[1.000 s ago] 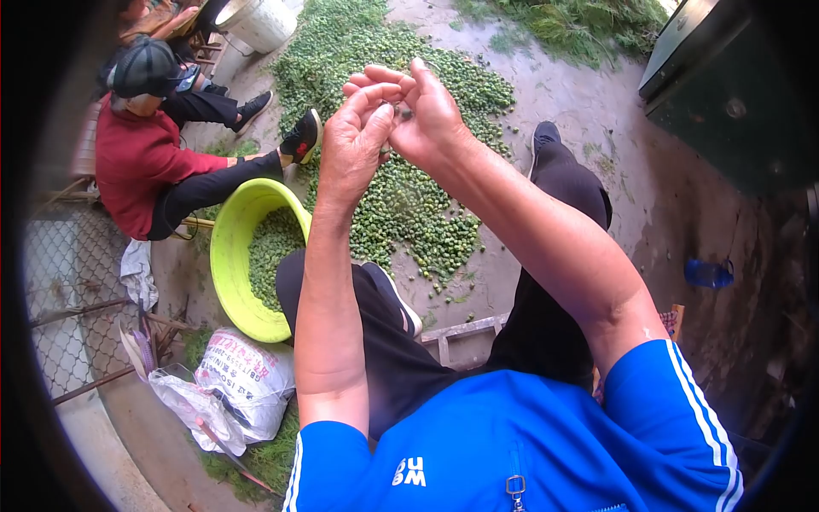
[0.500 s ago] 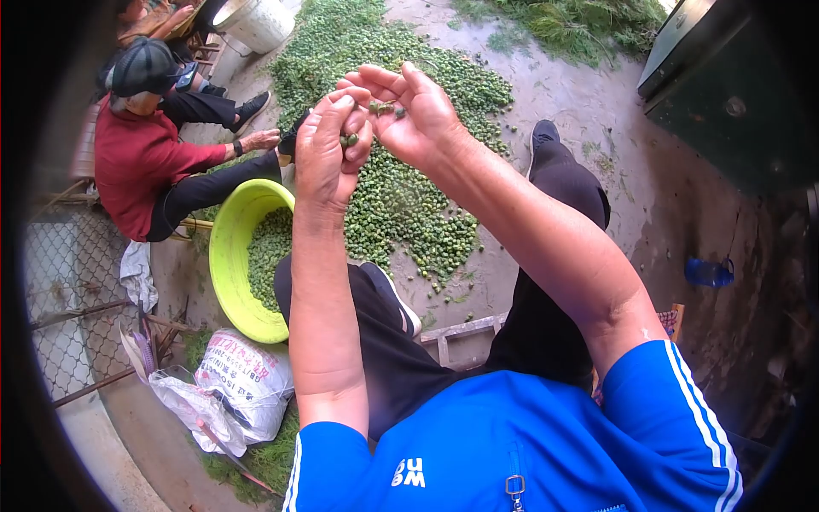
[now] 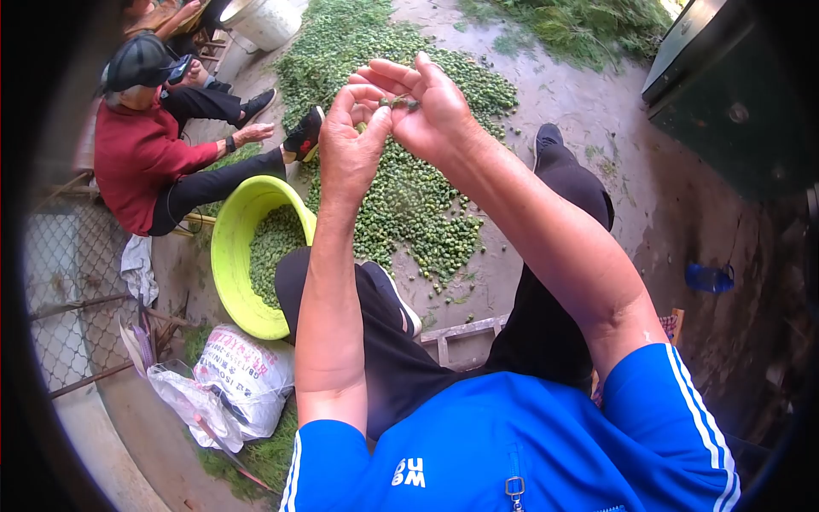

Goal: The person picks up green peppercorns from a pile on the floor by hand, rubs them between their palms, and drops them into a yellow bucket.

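Note:
My left hand point(image 3: 352, 152) is closed in a pinch, thumb and forefinger meeting at a small green cone over my other palm. Another greenish cone point(image 3: 362, 128) shows between its fingers. Beside it, my right hand point(image 3: 431, 111) is turned palm up and cupped, fingers stretched out, with a few small green cones point(image 3: 411, 104) resting in it. Both hands are raised above a wide heap of round green cones point(image 3: 418, 218) spread over the ground. What lies deeper inside my left hand is hidden.
A yellow-green tub point(image 3: 243, 303) partly filled with green cones stands by my left leg. A white printed sack point(image 3: 243, 371) lies near it. Another person in a red top point(image 3: 149, 162) sits at the left. A white bucket point(image 3: 269, 21) and feathery green branches point(image 3: 589, 30) are farther back.
My left hand has moved slightly right and turned, its thumb and forefinger now reaching the cones in my right palm. The other person's foot has come more into view.

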Motion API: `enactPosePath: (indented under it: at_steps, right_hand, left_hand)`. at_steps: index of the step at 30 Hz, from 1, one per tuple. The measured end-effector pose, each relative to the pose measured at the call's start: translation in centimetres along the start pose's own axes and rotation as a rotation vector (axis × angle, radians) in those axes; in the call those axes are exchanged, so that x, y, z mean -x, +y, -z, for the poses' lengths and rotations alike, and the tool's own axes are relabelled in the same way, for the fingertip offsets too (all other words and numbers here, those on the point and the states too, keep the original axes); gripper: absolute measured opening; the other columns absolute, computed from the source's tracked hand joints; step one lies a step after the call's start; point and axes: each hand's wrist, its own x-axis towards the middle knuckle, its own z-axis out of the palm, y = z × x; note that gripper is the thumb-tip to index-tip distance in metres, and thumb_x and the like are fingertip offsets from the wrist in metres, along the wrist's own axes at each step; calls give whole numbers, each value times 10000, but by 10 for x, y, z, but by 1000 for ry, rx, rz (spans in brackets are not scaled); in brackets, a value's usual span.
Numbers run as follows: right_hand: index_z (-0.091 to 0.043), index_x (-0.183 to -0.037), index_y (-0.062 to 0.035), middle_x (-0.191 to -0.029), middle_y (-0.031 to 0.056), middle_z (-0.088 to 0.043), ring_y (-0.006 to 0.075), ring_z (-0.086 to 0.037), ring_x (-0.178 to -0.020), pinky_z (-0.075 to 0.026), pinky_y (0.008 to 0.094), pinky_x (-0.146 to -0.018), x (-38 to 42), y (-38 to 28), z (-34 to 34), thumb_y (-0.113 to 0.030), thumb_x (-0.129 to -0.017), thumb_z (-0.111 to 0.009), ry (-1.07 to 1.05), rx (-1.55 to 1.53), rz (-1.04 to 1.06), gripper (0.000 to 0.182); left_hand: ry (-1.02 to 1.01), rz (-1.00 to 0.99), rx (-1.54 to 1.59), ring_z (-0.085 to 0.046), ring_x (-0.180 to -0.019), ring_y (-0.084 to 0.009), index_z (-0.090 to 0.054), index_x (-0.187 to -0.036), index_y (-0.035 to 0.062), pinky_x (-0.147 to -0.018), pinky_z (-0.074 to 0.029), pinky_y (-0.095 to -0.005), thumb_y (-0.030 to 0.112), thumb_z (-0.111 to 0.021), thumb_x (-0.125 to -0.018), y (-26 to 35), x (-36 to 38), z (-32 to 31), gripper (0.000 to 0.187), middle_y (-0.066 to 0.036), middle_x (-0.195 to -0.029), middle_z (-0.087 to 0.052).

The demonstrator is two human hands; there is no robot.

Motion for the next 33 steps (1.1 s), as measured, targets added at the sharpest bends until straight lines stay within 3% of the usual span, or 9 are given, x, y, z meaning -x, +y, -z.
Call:
enactPosePath:
  at_steps: [6,11,15,17,19,21,23,27,33]
  right_hand:
    - [-450,-1193,102,-1195,263,-501,400,-492,-1163,-416,517,-1010,0,0,0,-391,-1008,-243,95,-194,-28,565]
    - [-361,-1281,127,-1351,299,-375,400,-377,-1288,-331,508,-1098,4,-1,-7,-349,-1022,-197,-20,-119,-56,566]
    - [-291,-1345,113,-1385,294,-340,399,-360,-1300,-328,480,-1108,10,1,-12,-369,-1023,-162,-68,-22,-83,594]
    - [-269,-1359,108,-1399,295,-322,395,-347,-1311,-329,473,-1107,12,3,-13,-388,-1020,-151,-76,-19,-100,612]
    - [-302,-1343,103,-1367,297,-369,398,-407,-1269,-361,484,-1070,11,6,-10,-446,-1008,-203,-83,-15,-106,650]
    - [-305,-1340,105,-1351,294,-390,394,-418,-1260,-367,483,-1063,8,8,-6,-459,-1005,-205,-101,-19,-108,664]
    - [-310,-1336,105,-1344,293,-399,393,-425,-1252,-373,480,-1057,5,11,-4,-467,-1003,-207,-97,-20,-115,670]
    - [-339,-1316,97,-1304,289,-440,353,-485,-1187,-399,453,-1025,2,10,4,-497,-994,-225,-112,54,-119,685]
    - [-281,-1356,92,-1360,285,-384,355,-432,-1245,-327,461,-1090,3,7,1,-485,-998,-166,-130,27,-74,689]
  left_hand:
    - [43,228,499,-385,-469,-47,-501,-1097,65,-375,-251,-156,89,-572,-903,12,10,44,208,21,-684,-431]
    - [353,203,42,-429,-498,-30,-525,-1105,61,-399,-287,-171,103,-569,-902,-18,70,187,212,34,-697,-491]
    - [310,588,-834,-642,-756,-191,-477,-1304,60,-537,-500,-259,187,-629,-856,-50,123,292,491,-134,-996,-611]
    - [238,-233,-1746,-649,-846,-254,-456,-1330,51,-653,-543,-294,189,-647,-839,-78,136,327,545,-191,-1122,-580]
    - [236,-260,-1551,-646,-792,-197,-549,-1241,31,-652,-521,-254,167,-652,-848,-23,97,264,429,-148,-1032,-613]
    - [264,244,-554,-624,-728,-133,-634,-1109,10,-619,-493,-229,120,-643,-860,27,60,183,273,-84,-935,-631]
    - [144,173,-210,-586,-669,-76,-677,-1010,14,-593,-464,-209,106,-616,-885,38,35,120,166,-15,-830,-611]
    - [-13,-243,-380,-618,-717,-172,-681,-972,11,-653,-489,-295,93,-629,-850,38,4,30,156,-84,-847,-629]
    - [33,-167,-464,-628,-771,-173,-668,-941,16,-701,-502,-289,30,-664,-802,30,10,2,140,-97,-863,-639]
